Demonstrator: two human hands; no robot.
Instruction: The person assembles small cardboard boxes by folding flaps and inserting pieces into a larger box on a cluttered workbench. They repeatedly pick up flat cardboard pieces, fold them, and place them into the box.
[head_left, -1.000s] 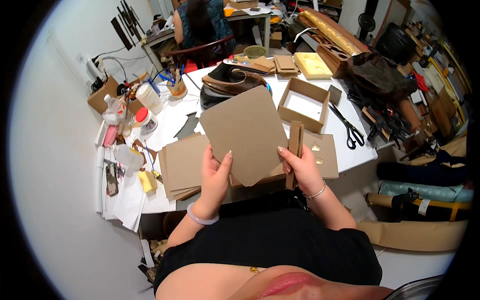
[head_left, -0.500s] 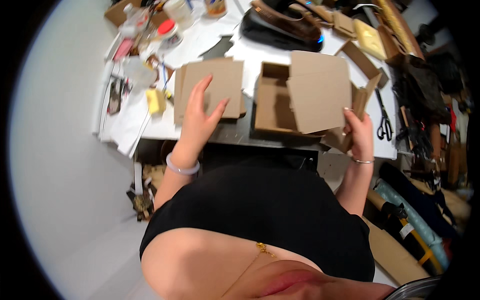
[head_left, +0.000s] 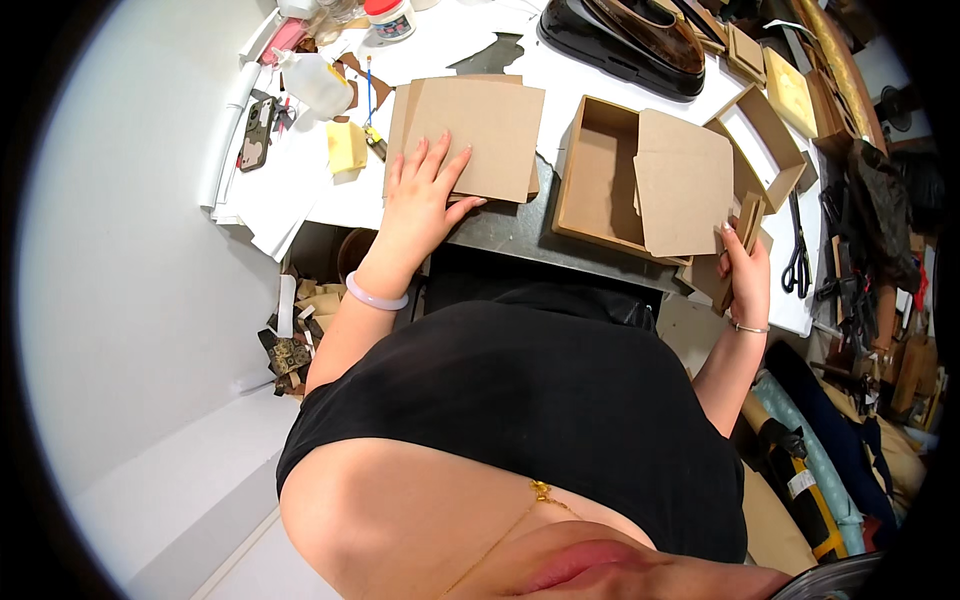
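My left hand lies with its fingers spread on the lower left part of a stack of square cardboard sheets. At the right, my right hand is closed round some narrow cardboard strips, held on edge. Just left of that hand, several loose cardboard sheets lie across the right side of an open cardboard box, covering part of its inside. Another cardboard frame or box wall stands behind them to the right.
Black scissors lie right of my right hand. A yellow sponge, a phone and a translucent bottle are at the left. A dark shoe-shaped glossy object stands at the back. The table's metal front edge runs before me.
My left hand has come down from above the cardboard stack and now rests flat on it. My right hand keeps its hold on the strips. The whole view has shifted slightly.
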